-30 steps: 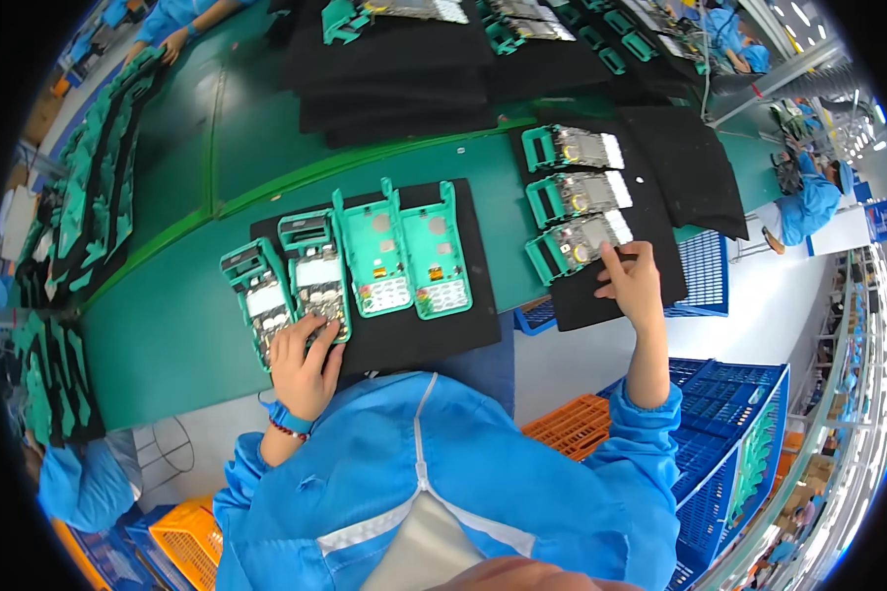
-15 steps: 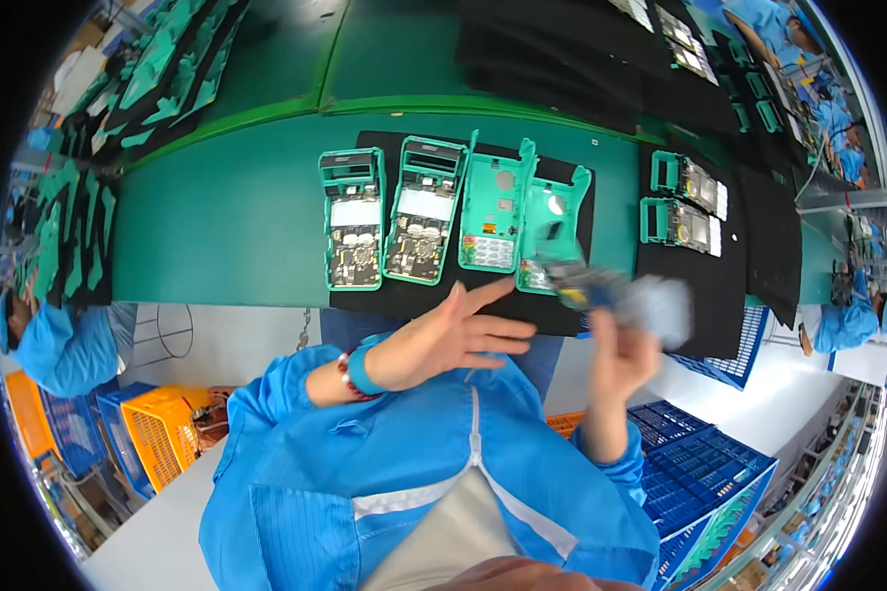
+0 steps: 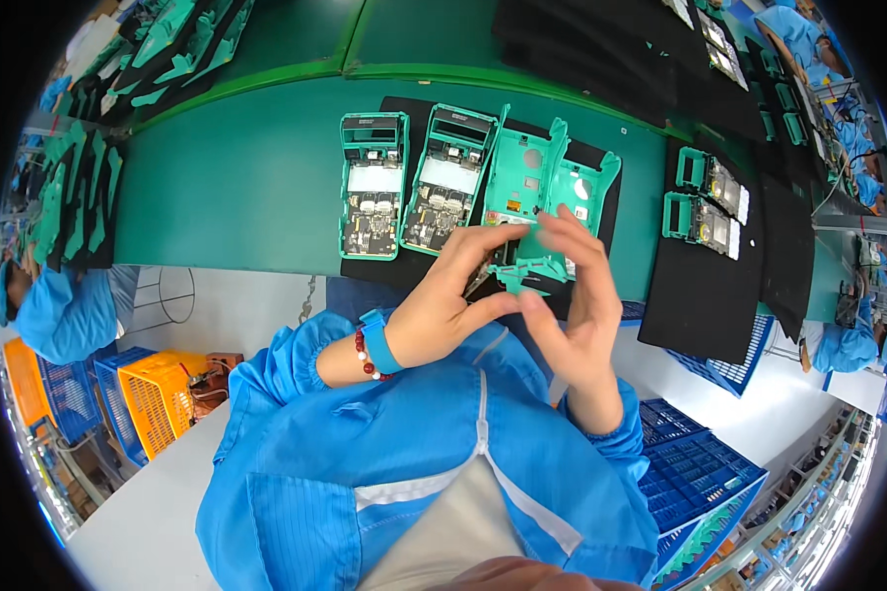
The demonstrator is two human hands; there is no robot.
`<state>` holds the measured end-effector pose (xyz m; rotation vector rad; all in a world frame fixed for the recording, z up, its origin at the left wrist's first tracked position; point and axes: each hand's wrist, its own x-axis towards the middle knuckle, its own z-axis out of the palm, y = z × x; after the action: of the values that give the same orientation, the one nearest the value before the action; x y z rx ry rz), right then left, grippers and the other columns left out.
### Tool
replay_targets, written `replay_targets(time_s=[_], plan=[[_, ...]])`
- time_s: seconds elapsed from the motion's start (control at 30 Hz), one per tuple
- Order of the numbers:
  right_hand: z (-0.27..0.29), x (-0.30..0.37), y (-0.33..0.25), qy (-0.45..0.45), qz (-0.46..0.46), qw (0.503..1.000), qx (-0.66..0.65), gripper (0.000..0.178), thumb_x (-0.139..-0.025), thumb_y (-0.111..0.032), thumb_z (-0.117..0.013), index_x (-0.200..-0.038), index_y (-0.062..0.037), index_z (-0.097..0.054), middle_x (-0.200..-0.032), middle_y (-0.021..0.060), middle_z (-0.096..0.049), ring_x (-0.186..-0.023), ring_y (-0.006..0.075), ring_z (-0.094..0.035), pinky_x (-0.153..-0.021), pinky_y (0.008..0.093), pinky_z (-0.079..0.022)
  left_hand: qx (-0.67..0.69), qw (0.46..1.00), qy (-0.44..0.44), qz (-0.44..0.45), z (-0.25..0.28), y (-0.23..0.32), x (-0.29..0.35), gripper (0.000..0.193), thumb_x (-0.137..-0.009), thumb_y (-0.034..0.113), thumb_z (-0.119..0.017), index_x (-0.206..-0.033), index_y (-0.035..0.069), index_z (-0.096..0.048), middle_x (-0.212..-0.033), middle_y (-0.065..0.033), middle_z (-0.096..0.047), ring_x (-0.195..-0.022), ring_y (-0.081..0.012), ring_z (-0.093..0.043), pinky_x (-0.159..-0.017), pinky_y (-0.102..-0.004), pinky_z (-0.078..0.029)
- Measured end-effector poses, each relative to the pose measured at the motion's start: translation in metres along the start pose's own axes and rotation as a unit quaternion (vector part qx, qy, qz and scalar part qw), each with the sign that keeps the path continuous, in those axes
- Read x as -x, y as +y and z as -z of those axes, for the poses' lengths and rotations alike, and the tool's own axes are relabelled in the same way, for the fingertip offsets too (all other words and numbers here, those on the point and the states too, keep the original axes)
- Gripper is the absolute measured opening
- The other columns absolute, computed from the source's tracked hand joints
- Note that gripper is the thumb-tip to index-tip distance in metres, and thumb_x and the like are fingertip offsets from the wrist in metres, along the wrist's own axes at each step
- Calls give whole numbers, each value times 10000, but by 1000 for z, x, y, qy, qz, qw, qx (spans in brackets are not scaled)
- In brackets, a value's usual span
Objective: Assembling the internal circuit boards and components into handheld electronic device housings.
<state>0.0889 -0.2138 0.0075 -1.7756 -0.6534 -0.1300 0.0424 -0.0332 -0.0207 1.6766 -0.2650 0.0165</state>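
Between my hands, just above the mat's near edge, is a tilted green plastic casing (image 3: pixel 530 273); the fingers partly hide it. My left hand (image 3: pixel 451 294) curls round its left side, with the thumb along the near edge. On the right side, my right hand (image 3: pixel 583 307) bends round it, thumb close to the left thumb, fingertips smeared by motion. Beyond them lie two open green shells, the left one (image 3: pixel 518 163) and the right one (image 3: pixel 583 182), their near ends covered by my hands. To their left, two green housings hold circuit boards: one (image 3: pixel 374 182) upright, one (image 3: pixel 450 175) slanted.
A black mat (image 3: pixel 360 268) lies under the parts on the green table (image 3: pixel 227 197). Two more board units (image 3: pixel 708 225) rest on a black mat at right. Blue crates (image 3: pixel 705 473) stand below right, an orange crate (image 3: pixel 172 399) below left. Other people in blue sit at both sides.
My right hand has come left from the mat's right side, where it held a blurred part with a pale end. My left hand, spread open before, has closed on the casing. The view has shifted.
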Motion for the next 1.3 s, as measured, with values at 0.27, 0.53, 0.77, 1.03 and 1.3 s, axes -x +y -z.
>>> replay_targets(time_s=[0.27,0.53,0.77,1.03,1.3], plan=[[8,-5,-3,-77,107,970,204,272,-675,-28,-813,-922,-19,-700,-980,104,-693,-1058,311,-689,-980,512,-523,-114,990,-57,62,8,13,3,674,-842,102,-739,-1446,68,-442,-1368,-194,-426,-1270,-367,-468,-1059,-406,-425],[20,1,-3,-125,140,964,190,243,-675,-13,-821,-874,10,-683,-960,102,-694,-1006,292,-715,-969,492,-549,174,971,-37,159,9,6,7,931,-794,77,-787,-1558,61,-256,-1370,-201,-496,-1218,-281,-561,-975,-367,-482],[37,25,14,-136,148,961,190,408,-675,-147,-890,-1024,-32,-713,-1200,158,-661,-1210,364,-599,-1030,499,-468,-127,991,-15,-42,21,6,10,1089,-675,78,-909,-1552,53,-263,-1371,-174,-540,-1251,-294,-550,-1014,-387,-479],[20,29,11,-143,-158,976,-34,840,-676,-112,-874,-1408,-12,-473,-1435,201,-472,-1269,316,-557,-999,413,-501,-117,988,-48,-90,9,13,4,989,-622,152,-930,-1452,20,-408,-1306,-177,-524,-1144,-381,-561,-974,-414,-493],[14,31,11,-76,-214,961,-155,765,-664,51,-824,-1361,-9,-515,-1359,149,-542,-1036,186,-676,-847,318,-583,84,980,-67,165,21,3,2,326,-847,80,-770,-1126,0,-622,-947,-62,-712,-874,-99,-651,-802,-261,-513]])
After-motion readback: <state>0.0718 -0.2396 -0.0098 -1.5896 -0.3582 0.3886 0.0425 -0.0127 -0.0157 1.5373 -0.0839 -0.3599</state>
